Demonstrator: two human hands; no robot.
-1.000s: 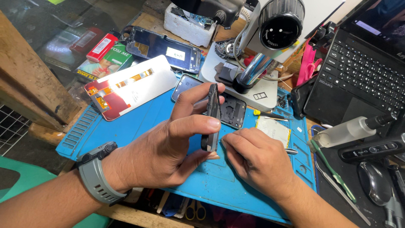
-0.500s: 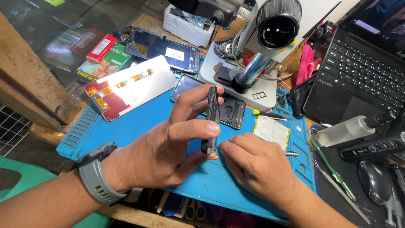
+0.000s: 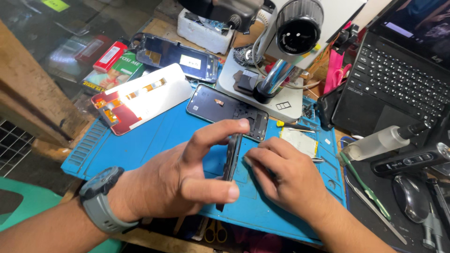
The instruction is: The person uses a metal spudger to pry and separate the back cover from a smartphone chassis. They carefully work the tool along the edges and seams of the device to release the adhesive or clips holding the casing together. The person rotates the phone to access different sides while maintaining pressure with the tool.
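Note:
My left hand (image 3: 183,182), with a grey watch on the wrist, grips a dark phone frame (image 3: 231,161) edge-on between thumb and fingers, held upright over the blue work mat (image 3: 140,140). Beside it, my right hand (image 3: 286,180) touches the frame's right side with its fingertips curled against it; whether it pinches a small tool I cannot tell. An opened dark phone body (image 3: 225,110) lies on the mat just behind the hands.
A microscope (image 3: 286,42) on a white base stands behind the mat, a laptop (image 3: 398,79) at right. A white and red display panel (image 3: 136,98) lies at left, another phone (image 3: 176,56) behind it. A squeeze bottle (image 3: 379,140), tweezers (image 3: 375,213) and mouse (image 3: 410,197) lie right.
Both hands have shifted slightly lower in view with the phone frame still held upright; the right fingertips stay against its side. The head camera has drifted a little.

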